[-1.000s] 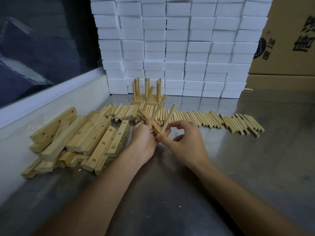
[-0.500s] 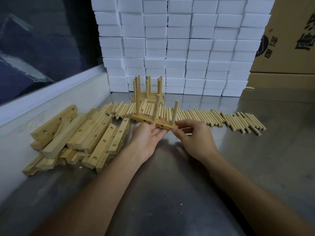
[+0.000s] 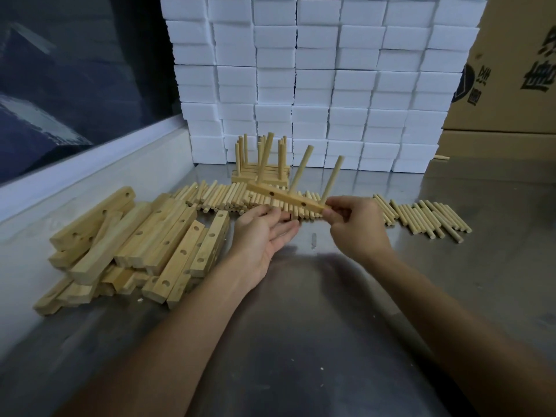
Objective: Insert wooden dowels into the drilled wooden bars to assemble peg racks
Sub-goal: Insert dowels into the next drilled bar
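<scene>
A peg rack (image 3: 285, 197), a drilled wooden bar with three dowels standing up from it, hangs above the row of loose dowels (image 3: 421, 215). My right hand (image 3: 355, 227) pinches the bar's right end. My left hand (image 3: 264, 233) is below the bar's left part, palm up with fingers spread, and holds nothing. A heap of drilled bars (image 3: 144, 248) lies to the left. Finished racks (image 3: 261, 173) are stacked behind the dowel row.
The metal table (image 3: 301, 341) has a white raised ledge (image 3: 90, 176) along its left side. A wall of white foam blocks (image 3: 316, 85) stands at the back. Cardboard boxes (image 3: 511, 85) stand at the back right.
The rack has risen and moved right and back. My left hand has let go of the bar and opened; my right hand alone holds the bar's end.
</scene>
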